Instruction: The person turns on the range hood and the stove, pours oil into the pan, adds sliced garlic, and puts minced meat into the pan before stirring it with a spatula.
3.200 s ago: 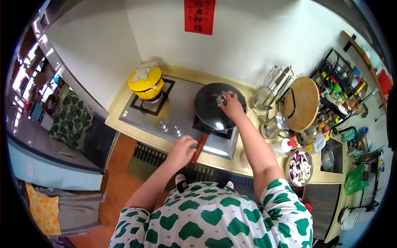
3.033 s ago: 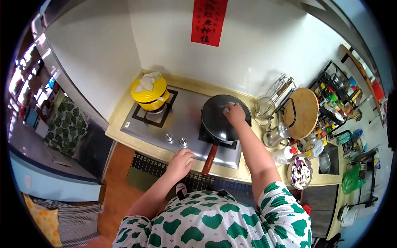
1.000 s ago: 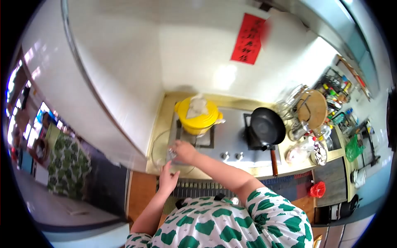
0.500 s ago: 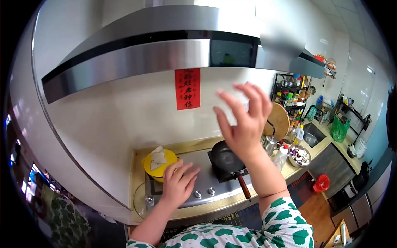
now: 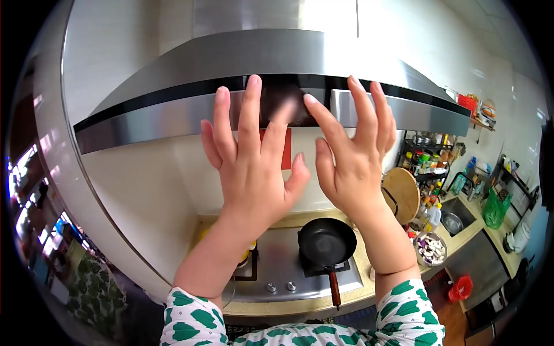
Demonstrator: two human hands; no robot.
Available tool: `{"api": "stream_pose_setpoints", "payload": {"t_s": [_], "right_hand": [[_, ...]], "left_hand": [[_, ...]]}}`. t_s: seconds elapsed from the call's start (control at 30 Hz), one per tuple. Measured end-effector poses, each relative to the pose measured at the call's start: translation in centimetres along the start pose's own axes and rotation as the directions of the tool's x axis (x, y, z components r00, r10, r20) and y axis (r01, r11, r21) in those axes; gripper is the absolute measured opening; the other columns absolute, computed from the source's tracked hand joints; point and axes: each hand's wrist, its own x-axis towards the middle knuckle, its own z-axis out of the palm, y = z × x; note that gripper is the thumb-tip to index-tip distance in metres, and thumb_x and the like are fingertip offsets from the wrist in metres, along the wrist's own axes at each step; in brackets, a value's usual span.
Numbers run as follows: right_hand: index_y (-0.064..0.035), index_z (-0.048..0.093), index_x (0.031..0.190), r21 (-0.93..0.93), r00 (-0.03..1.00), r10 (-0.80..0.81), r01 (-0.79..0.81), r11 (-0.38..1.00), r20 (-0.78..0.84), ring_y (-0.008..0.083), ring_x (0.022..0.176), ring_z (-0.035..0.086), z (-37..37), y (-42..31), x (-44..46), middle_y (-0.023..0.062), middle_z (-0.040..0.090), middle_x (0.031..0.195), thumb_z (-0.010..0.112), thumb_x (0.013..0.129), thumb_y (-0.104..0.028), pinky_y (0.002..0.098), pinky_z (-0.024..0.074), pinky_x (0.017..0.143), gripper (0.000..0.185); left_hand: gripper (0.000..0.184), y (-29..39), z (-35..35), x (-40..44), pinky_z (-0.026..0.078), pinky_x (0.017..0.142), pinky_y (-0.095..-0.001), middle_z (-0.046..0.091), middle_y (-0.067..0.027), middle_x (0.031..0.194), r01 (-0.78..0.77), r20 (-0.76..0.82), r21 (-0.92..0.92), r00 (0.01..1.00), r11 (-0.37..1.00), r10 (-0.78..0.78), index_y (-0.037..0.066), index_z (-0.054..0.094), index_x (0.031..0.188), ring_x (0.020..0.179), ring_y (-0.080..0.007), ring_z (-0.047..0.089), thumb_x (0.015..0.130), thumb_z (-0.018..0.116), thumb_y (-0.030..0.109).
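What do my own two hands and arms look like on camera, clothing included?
The left hand and right hand are bare: no gloves, rings, watch or bracelet shows. The left sleeve and right sleeve are white with green hearts and small dark marks between them, ending around the elbows, leaving the forearms uncovered.

**A Kitchen, Hood to Sink**

A steel range hood is hanging over a stove, where a black frying pan is sitting, confirming a kitchen. Along the pale counter, bottles are standing near a bowl of cut vegetables, a round wooden board is standing on edge, and a metal bowl is resting in the sink.
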Motion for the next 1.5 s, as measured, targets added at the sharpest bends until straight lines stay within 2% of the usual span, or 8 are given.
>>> {"api": "stream_pose_setpoints", "payload": {"t_s": [0.2,0.33,0.43,0.47,0.57,0.67,0.87,1.5], "right_hand": [[-0.0221,0.070,0.123,0.056,1.000,-0.017,0.018,0.998,-0.026,0.0365,0.140,0.035,-1.0,1.6,-2.0,0.0122,0.046,0.147,0.062,0.082,-0.019,0.0476,0.0218,0.113,0.042],[-0.0238,0.073,0.107,0.095,0.997,-0.027,0.034,0.995,-0.076,0.0332,0.135,0.041,-1.4,0.7,-3.1,0.0085,0.055,0.138,0.063,0.077,-0.021,0.0447,0.0261,0.109,0.032],[-0.0228,0.073,0.104,0.113,0.995,-0.049,0.059,0.992,-0.092,0.0326,0.135,0.042,-0.3,-0.1,-2.8,0.0079,0.055,0.138,0.064,0.075,-0.022,0.0445,0.0260,0.109,0.030],[-0.0227,0.073,0.104,0.104,0.994,-0.050,0.060,0.993,-0.100,0.0327,0.135,0.042,0.0,-0.3,-2.6,0.0079,0.055,0.138,0.064,0.075,-0.022,0.0448,0.0261,0.109,0.030],[-0.0203,0.075,0.108,0.058,0.998,-0.050,0.051,0.997,-0.026,0.0374,0.141,0.032,-0.4,-0.6,-1.9,0.0126,0.050,0.142,0.065,0.080,-0.019,0.0450,0.0242,0.114,0.030],[-0.0189,0.074,0.112,0.035,0.999,-0.035,0.036,0.999,-0.013,0.0368,0.143,0.030,-0.5,-0.4,-1.5,0.0121,0.049,0.144,0.065,0.081,-0.015,0.0442,0.0231,0.114,0.032],[-0.0207,0.071,0.120,-0.002,1.000,-0.016,0.016,1.000,-0.016,0.0347,0.145,0.027,0.3,0.2,-1.4,0.0112,0.046,0.147,0.063,0.082,-0.014,0.0446,0.0214,0.114,0.039],[-0.0220,0.074,0.116,0.057,0.998,-0.065,0.066,0.996,-0.007,0.0364,0.144,0.029,0.4,-0.5,-1.1,0.0108,0.047,0.147,0.062,0.079,-0.013,0.0458,0.0205,0.114,0.040]], "left_hand": [[0.039,-2.8,-3.7,-6.6,0.022,0.113,-0.0531,0.043,-0.0191,0.136,-0.449,-0.369,-0.053,0.839,0.892,0.400,0.011,0.062,0.117,0.131,-0.0342,0.032,0.092,0.052,0.039],[0.043,0.2,-4.5,-14.6,0.040,0.089,-0.0414,0.059,-0.0077,0.090,-0.469,-0.898,-0.099,0.422,0.878,0.125,0.012,0.060,0.099,0.091,-0.0229,0.047,0.099,0.038,0.049],[0.018,3.8,-4.3,-8.3,0.040,0.099,-0.0331,0.062,0.0022,0.098,-0.759,-0.994,-0.108,0.081,0.642,-0.071,0.014,0.058,0.091,0.105,-0.0165,0.057,0.096,0.056,0.031],[0.039,3.0,-2.1,-8.5,0.040,0.080,-0.0363,0.041,0.0056,0.063,-0.629,-0.996,-0.078,0.080,0.774,-0.035,0.020,0.037,0.061,0.072,-0.0143,0.048,0.090,0.049,0.042],[0.019,-2.5,1.5,-10.6,0.034,0.095,-0.0411,0.045,-0.0035,0.092,-0.431,-0.708,0.038,0.625,0.902,0.329,0.021,0.050,0.079,0.096,-0.0224,0.044,0.086,0.056,0.037],[0.018,-4.8,3.6,-6.6,0.029,0.109,-0.0459,0.049,-0.0126,0.121,-0.324,-0.435,0.101,0.836,0.941,0.334,0.022,0.063,0.097,0.120,-0.0304,0.040,0.082,0.063,0.032],[0.054,-4.9,4.4,-2.9,0.009,0.120,-0.0523,0.017,-0.0232,0.162,-0.131,-0.227,0.171,0.959,0.977,0.168,0.023,0.060,0.140,0.147,-0.0426,0.008,0.090,0.061,0.040],[0.052,-6.0,4.5,-3.3,0.011,0.117,-0.0560,0.025,-0.0239,0.156,-0.117,-0.327,-0.043,0.940,0.992,0.096,0.012,0.054,0.131,0.146,-0.0428,0.012,0.090,0.064,0.042]]}}
